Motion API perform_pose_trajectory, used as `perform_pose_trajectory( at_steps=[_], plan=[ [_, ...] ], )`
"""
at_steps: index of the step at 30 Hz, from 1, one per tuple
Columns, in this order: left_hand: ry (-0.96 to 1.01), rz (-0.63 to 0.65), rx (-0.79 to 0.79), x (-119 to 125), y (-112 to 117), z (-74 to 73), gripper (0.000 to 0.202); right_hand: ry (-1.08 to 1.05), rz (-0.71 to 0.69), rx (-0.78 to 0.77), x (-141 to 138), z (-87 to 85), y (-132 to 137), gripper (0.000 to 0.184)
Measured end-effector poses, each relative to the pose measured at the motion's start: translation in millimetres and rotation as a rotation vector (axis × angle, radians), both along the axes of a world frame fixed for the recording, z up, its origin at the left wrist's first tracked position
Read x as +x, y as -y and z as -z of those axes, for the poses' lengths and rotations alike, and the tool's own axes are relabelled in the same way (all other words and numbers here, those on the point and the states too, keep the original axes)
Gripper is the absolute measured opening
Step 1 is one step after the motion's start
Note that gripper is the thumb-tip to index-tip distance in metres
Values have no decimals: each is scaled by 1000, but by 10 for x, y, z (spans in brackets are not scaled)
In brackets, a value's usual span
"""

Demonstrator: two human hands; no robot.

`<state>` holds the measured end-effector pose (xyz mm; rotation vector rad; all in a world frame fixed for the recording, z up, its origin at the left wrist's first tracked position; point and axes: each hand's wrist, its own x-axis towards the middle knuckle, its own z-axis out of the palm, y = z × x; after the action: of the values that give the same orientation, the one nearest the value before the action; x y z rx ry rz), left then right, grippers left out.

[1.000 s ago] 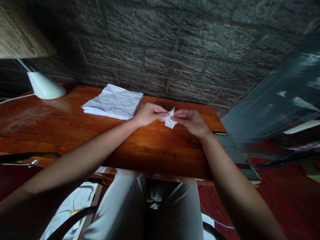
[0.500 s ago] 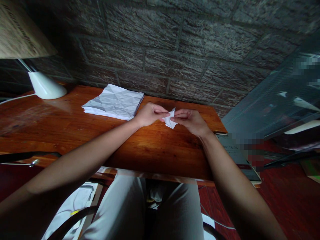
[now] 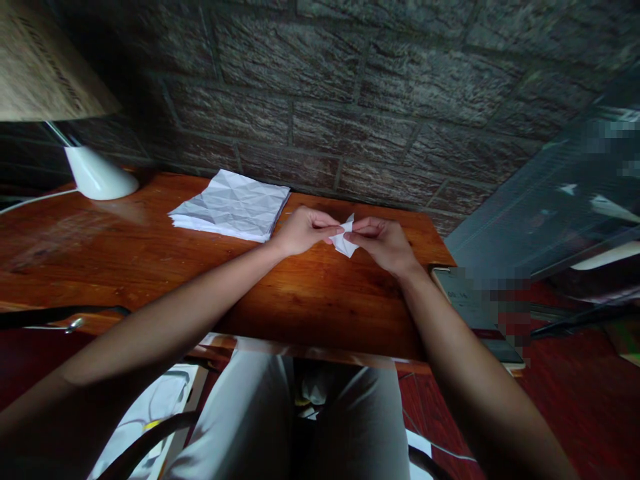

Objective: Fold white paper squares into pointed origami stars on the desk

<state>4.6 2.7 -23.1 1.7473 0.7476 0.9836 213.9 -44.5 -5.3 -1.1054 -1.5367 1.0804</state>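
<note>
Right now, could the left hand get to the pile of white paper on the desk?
Probably yes. The paper pile lies just beside the left hand on the desk, with nothing between them. But that hand is pinching the small folded paper together with the right hand.

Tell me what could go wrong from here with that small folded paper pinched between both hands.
The small folded paper is pinched only at the fingertips of the left hand and right hand; pulling them apart might tear it.
It looks held just above the table, so a loosened pinch could drop it.
The scene is dim, so fine creases may be misjudged.
</note>
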Motion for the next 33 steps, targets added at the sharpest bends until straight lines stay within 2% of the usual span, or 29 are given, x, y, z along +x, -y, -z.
perform_pose_trajectory(
  at_steps=[4, 8, 18, 25, 29, 33],
  plan=[
    [13, 34, -24, 11, -7, -3, 33, 52, -48, 2, 45, -15, -20, 40],
    [39, 61, -68, 21, -23, 13, 30, 98, -64, -3, 81, -32, -33, 43],
    [64, 85, -78, 10, 23, -19, 26, 122, -15, 116, 40, -10, 6, 37],
    [115, 105, -133, 14, -1, -21, 28, 62, -31, 61, 60, -65, -9, 32],
    [115, 142, -128, 9, -5, -28, 27, 80, 3, 4, 79, -61, -20, 39],
    [109, 160, -141, 6, -4, -23, 27, 78, -28, -10, 96, -59, -22, 44]
  ],
)
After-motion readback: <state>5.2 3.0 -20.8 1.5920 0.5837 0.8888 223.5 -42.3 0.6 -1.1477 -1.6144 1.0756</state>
